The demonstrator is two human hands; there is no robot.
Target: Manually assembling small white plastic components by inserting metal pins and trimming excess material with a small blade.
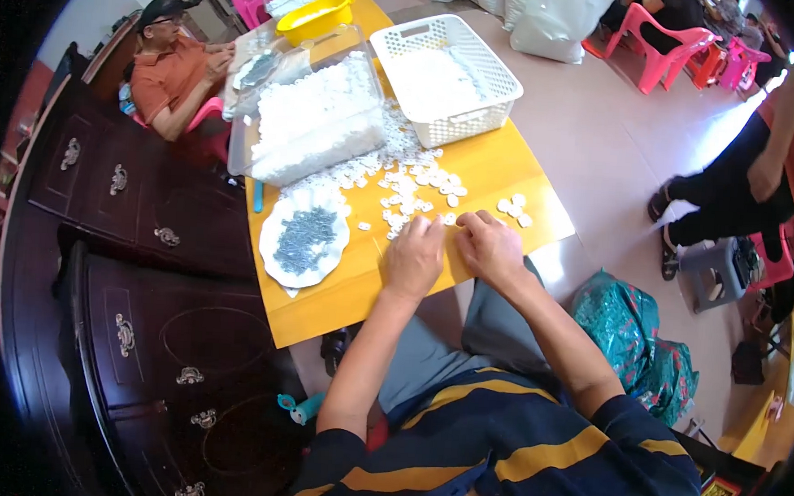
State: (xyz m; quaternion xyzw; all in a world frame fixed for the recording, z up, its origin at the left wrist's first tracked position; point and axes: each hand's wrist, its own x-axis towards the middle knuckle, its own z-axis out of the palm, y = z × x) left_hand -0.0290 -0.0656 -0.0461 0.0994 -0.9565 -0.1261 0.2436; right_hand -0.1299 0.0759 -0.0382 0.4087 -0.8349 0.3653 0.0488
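Observation:
My left hand [415, 255] is at the near part of the yellow table [322, 311], fingers curled and drawn together beside the loose white plastic pieces. Just to its right, my right hand [491, 246] has its fingers bent and closed, the tips close to the left hand's. Whatever either hand pinches is hidden or too small to name. Small white plastic pieces [432, 180] lie scattered beyond the hands, and a small group of white pieces [513, 207] sits to the right. On the left, a white scalloped plate [279, 215] holds a heap of thin grey metal nails or pins [306, 240].
Beyond stand a clear tub [241, 145] heaped with white pieces, a white perforated basket [511, 85] and a yellow bowl [324, 17]. A person in orange [159, 78] works at the far left. Dark drawers [186, 327] flank the table; a green bag [622, 318] lies right.

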